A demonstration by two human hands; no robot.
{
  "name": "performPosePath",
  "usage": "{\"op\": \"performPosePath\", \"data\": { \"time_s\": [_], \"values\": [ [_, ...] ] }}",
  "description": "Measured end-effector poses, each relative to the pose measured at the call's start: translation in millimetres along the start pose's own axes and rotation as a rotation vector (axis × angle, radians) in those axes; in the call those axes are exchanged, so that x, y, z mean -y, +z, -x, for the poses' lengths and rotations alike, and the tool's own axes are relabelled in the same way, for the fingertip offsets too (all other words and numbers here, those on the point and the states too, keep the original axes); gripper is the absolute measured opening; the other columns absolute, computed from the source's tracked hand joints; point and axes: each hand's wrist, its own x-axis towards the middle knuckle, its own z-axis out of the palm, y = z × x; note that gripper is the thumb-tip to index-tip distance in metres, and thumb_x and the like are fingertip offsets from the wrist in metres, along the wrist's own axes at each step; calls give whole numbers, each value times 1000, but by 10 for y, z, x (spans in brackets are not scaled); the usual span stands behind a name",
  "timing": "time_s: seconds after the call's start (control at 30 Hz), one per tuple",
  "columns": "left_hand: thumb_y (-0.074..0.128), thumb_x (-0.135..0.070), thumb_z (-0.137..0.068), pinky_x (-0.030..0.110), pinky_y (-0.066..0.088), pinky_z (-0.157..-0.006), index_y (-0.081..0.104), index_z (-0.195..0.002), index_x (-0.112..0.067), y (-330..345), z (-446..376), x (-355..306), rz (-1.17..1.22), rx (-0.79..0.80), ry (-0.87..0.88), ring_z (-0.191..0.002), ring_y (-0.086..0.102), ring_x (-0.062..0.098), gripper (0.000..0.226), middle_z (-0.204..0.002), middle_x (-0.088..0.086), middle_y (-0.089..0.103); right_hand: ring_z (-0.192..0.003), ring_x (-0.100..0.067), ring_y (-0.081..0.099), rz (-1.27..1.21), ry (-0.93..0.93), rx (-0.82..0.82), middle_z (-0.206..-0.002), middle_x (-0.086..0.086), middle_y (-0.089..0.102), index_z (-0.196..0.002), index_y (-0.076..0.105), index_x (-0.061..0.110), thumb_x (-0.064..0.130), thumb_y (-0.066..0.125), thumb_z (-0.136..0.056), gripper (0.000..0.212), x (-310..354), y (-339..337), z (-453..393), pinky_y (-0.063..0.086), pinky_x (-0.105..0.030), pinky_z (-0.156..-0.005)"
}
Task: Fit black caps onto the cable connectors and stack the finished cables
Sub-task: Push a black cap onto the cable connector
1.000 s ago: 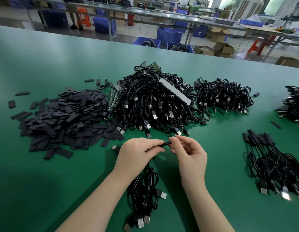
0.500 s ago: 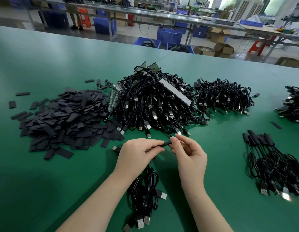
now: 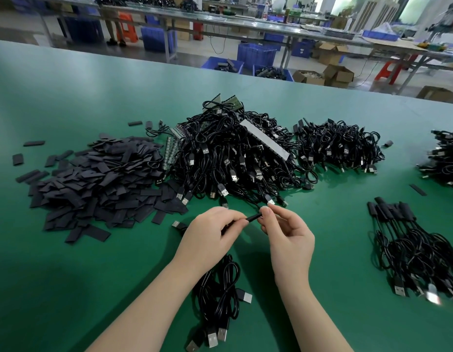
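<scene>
My left hand (image 3: 210,237) grips the connector end of a black cable, whose coils (image 3: 220,293) hang below it onto the table. My right hand (image 3: 286,232) pinches a black cap (image 3: 253,217) between thumb and fingertip at the tip of that connector. The connector itself is hidden by my fingers and the cap. A heap of flat black caps (image 3: 93,184) lies to the left. A big pile of uncapped cables (image 3: 230,158) sits just beyond my hands. Capped cables (image 3: 410,245) are stacked at the right.
A smaller cable pile (image 3: 339,146) lies behind the right of the main pile, and another (image 3: 446,158) at the far right edge. Stray caps (image 3: 418,189) dot the green table (image 3: 68,288). Workbenches, blue crates and cardboard boxes stand beyond the table's far edge.
</scene>
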Motion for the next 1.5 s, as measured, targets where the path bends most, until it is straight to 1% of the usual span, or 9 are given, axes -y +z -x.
{"op": "performPosePath", "data": {
  "time_s": [0.17,0.33,0.6,0.8,0.87,0.97,1.13,1.3,1.5],
  "values": [
    [53,-42,-92,20,46,-71,70,-95,-31,-9,8,-11,15,-21,11,-86,60,6,21,-82,-19,62,-88,-13,74,33,-1,30,-89,3,77,-95,76,27,16,77,-85,16,4,0,-1,59,-23,-80],
    [47,-49,-92,27,48,-69,68,-98,-34,-3,24,-12,-3,-20,19,-85,60,8,26,-82,-17,62,-87,-13,74,50,7,42,-88,3,77,-93,76,29,16,77,-85,15,-12,-14,-10,59,-26,-80],
    [49,-44,-92,28,49,-66,68,-98,-35,-15,18,-26,-34,-38,30,-82,59,8,22,-79,-16,61,-85,-13,74,47,13,42,-86,2,77,-85,78,31,18,78,-83,13,-31,-8,-25,59,-24,-79],
    [69,-37,-86,15,46,-77,71,-105,-35,9,0,-24,11,-53,18,-90,59,-3,20,-92,-24,63,-72,-15,72,-67,108,-22,-76,-6,75,-87,75,18,17,77,-85,3,-17,-31,-68,59,-25,-72],
    [74,-33,-83,15,47,-78,72,-104,-35,18,8,-27,25,-88,20,-92,60,-4,21,-93,-24,64,-71,-16,72,-90,118,-23,-75,-8,75,-91,74,15,15,77,-85,7,-13,-27,-70,60,-25,-71],
    [77,-30,-81,16,49,-77,73,-102,-34,16,13,-37,52,-157,20,-93,61,-3,21,-93,-22,66,-69,-17,72,-102,102,-19,-74,-10,75,-87,75,16,14,77,-85,4,-9,-13,-41,59,-24,-68],
    [77,-26,-80,21,51,-68,76,-97,-26,7,17,-53,73,-209,59,-89,63,1,18,-90,-17,69,-69,-17,73,-143,109,-26,-73,-11,75,-88,76,14,12,76,-85,4,3,6,-21,58,-23,-68],
    [80,-22,-77,22,52,-75,79,-94,-21,7,16,-52,94,-239,52,-87,64,2,17,-87,-13,71,-74,-16,75,-154,104,3,-77,-10,76,-98,75,16,6,73,-86,15,9,46,22,59,-22,-70],
    [83,-16,-75,20,51,-73,80,-92,-20,2,27,-33,92,-254,43,-85,64,2,18,-83,-11,71,-79,-16,75,-119,88,65,-77,-8,77,-100,74,21,6,72,-87,21,19,35,34,58,-21,-72]
  ]
}}
